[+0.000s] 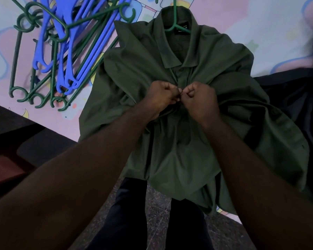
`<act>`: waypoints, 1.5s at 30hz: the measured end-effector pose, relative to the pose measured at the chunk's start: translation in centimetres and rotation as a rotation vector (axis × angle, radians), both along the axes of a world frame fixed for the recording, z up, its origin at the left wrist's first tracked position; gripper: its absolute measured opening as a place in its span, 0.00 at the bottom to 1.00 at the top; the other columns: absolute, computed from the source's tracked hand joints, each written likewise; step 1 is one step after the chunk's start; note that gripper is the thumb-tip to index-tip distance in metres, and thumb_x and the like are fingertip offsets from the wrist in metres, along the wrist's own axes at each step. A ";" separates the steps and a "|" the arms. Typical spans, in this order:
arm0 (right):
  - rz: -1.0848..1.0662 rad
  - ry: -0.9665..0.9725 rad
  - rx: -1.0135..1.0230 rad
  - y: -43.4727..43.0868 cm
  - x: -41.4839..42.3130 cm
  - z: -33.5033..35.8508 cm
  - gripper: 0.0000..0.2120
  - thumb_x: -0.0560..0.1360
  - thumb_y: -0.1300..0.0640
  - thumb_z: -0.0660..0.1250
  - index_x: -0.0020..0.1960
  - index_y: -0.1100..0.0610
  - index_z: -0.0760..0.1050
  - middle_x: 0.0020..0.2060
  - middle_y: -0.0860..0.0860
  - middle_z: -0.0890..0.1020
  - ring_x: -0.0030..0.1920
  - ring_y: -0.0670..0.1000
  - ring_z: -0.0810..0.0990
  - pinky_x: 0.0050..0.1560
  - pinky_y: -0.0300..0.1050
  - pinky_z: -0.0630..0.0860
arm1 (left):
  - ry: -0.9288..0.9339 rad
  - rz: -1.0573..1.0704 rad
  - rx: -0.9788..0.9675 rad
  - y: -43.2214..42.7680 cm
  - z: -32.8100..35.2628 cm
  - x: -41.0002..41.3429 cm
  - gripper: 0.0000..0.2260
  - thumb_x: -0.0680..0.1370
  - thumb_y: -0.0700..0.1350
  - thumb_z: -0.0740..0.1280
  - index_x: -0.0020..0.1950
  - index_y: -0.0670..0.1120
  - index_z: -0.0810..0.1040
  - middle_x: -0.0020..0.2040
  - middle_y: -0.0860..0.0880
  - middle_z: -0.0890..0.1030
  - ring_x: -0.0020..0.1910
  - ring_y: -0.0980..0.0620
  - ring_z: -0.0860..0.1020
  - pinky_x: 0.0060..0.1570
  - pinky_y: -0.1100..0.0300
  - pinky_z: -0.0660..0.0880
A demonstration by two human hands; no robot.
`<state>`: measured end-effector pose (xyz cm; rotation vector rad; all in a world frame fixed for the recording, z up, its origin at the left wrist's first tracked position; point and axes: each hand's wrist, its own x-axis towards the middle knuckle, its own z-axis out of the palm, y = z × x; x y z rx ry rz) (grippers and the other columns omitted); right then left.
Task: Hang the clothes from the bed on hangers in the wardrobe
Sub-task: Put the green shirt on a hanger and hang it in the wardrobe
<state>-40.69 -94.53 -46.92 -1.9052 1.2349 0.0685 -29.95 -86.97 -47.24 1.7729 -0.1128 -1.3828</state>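
Observation:
A dark green collared shirt [197, 141] lies spread on the bed with its hem hanging over the near edge. A green hanger [175, 18] sits inside its collar, the hook pointing away from me. My left hand [163, 96] and my right hand [199, 98] are side by side at the shirt's front placket, just below the collar. Each hand pinches the fabric there, fingers curled, knuckles nearly touching. What lies between the fingertips is hidden.
A heap of blue and green hangers [61, 51] lies on the pastel patterned bedsheet [260, 20] to the left of the shirt. Dark clothing [296, 98] lies at the right. A dark wooden bed frame [11, 123] and speckled floor [157, 213] are near my legs.

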 end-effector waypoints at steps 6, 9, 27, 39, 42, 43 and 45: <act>-0.115 -0.100 0.014 0.6 0.1 1.3 0.05 0.74 0.58 0.67 0.42 0.58 0.79 0.33 0.49 0.82 0.34 0.44 0.78 0.38 0.40 0.73 | 0.137 0.109 -0.051 -0.3 0.8 -0.1 0.10 0.80 0.36 0.64 0.39 0.43 0.75 0.34 0.47 0.77 0.33 0.56 0.76 0.37 0.65 0.76; -0.493 -0.343 0.506 -0.4 0.7 2.4 0.10 0.74 0.61 0.66 0.34 0.57 0.76 0.29 0.51 0.79 0.31 0.45 0.76 0.35 0.38 0.72 | 0.217 0.110 -0.111 -1.0 1.6 0.7 0.09 0.80 0.35 0.63 0.40 0.42 0.75 0.31 0.49 0.77 0.28 0.59 0.74 0.33 0.68 0.73; 0.401 0.288 -0.119 -2.6 -4.1 4.1 0.04 0.76 0.56 0.67 0.48 0.54 0.80 0.47 0.57 0.84 0.51 0.60 0.81 0.51 0.49 0.75 | -0.680 -0.609 0.071 4.2 2.5 0.4 0.13 0.74 0.48 0.73 0.55 0.43 0.80 0.49 0.47 0.81 0.48 0.49 0.79 0.50 0.56 0.76; 0.118 0.000 -0.060 1.9 -3.7 4.5 0.10 0.78 0.58 0.65 0.58 0.59 0.78 0.48 0.55 0.84 0.50 0.54 0.81 0.48 0.41 0.68 | -0.860 -0.710 0.181 1.2 1.1 -2.0 0.15 0.77 0.48 0.66 0.61 0.42 0.73 0.59 0.41 0.75 0.56 0.40 0.76 0.52 0.49 0.73; 0.078 -0.026 -0.050 1.7 -4.0 3.0 0.06 0.77 0.58 0.66 0.48 0.59 0.80 0.40 0.54 0.83 0.40 0.50 0.79 0.42 0.43 0.70 | -0.870 -0.761 0.226 1.0 0.2 -2.4 0.13 0.78 0.46 0.63 0.60 0.44 0.75 0.59 0.41 0.76 0.56 0.38 0.77 0.50 0.49 0.73; 0.027 -0.025 -0.025 1.5 -4.1 2.6 0.05 0.77 0.59 0.67 0.46 0.59 0.80 0.38 0.53 0.83 0.39 0.48 0.78 0.41 0.42 0.70 | -0.868 -0.758 0.228 1.0 0.2 -2.4 0.13 0.78 0.46 0.62 0.60 0.45 0.75 0.59 0.42 0.76 0.56 0.38 0.77 0.50 0.49 0.73; -0.104 -0.036 0.100 1.1 -4.3 2.1 0.03 0.76 0.60 0.68 0.44 0.56 0.79 0.37 0.51 0.82 0.37 0.47 0.78 0.42 0.41 0.73 | -0.858 -0.733 0.216 1.2 0.4 -2.4 0.12 0.77 0.47 0.62 0.59 0.45 0.76 0.58 0.42 0.76 0.55 0.39 0.77 0.49 0.50 0.73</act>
